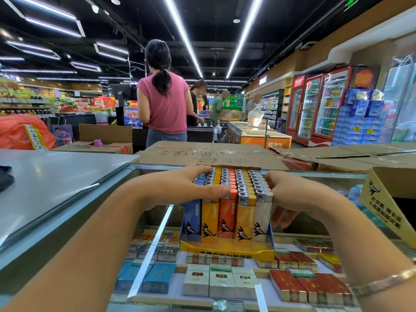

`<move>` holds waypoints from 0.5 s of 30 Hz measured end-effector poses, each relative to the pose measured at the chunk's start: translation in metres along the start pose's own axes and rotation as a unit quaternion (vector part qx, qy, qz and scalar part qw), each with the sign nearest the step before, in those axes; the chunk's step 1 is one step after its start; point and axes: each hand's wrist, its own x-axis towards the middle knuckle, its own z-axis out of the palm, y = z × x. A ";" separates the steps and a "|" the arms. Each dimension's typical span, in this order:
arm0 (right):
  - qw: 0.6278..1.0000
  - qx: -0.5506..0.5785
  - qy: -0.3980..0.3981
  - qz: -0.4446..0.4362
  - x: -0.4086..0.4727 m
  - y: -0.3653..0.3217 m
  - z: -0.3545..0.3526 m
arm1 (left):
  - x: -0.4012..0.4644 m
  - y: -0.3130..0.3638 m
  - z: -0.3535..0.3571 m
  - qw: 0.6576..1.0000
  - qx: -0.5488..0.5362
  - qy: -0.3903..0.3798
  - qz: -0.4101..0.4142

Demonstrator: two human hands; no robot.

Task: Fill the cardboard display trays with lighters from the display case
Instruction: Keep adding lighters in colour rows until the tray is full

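Two hands at work in the head view, well apart, one on each flank of a packed block of lighters (pixel 227 199); left hand (pixel 191 188) laid over the top left of the block, fingers fairly straight, thumb stretched across the metal caps toward the middle; right hand (pixel 290 194) against the right side, fingers curled down round the white end row, fingertips dimly seen through the glass behind it. Standing upright in five colour rows, blue, yellow, orange, yellow and white from left to right, each with a black animal logo on its body, in a cardboard display tray (pixel 227 251) with a yellow front lip and blue side walls. Resting on the glass top (pixel 94 212) of a display case, tray and block near the far edge of the glass. Visible under the glass, cigarette packs (pixel 221 284) in white, blue and red rows. At the right edge, a tan cardboard box (pixel 387 199) printed with a black logo and characters. Beyond the case, flattened cardboard (pixel 202 154) with handwriting, then a person in a pink top (pixel 165 104), back turned, and red drink fridges (pixel 319 106) along the right wall. On the right wrist, a thin bracelet (pixel 382 282)
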 end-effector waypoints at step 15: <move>0.978 0.194 0.007 -0.073 0.008 -0.013 0.036 | -0.025 -0.021 0.003 0.975 -0.180 0.126 -0.035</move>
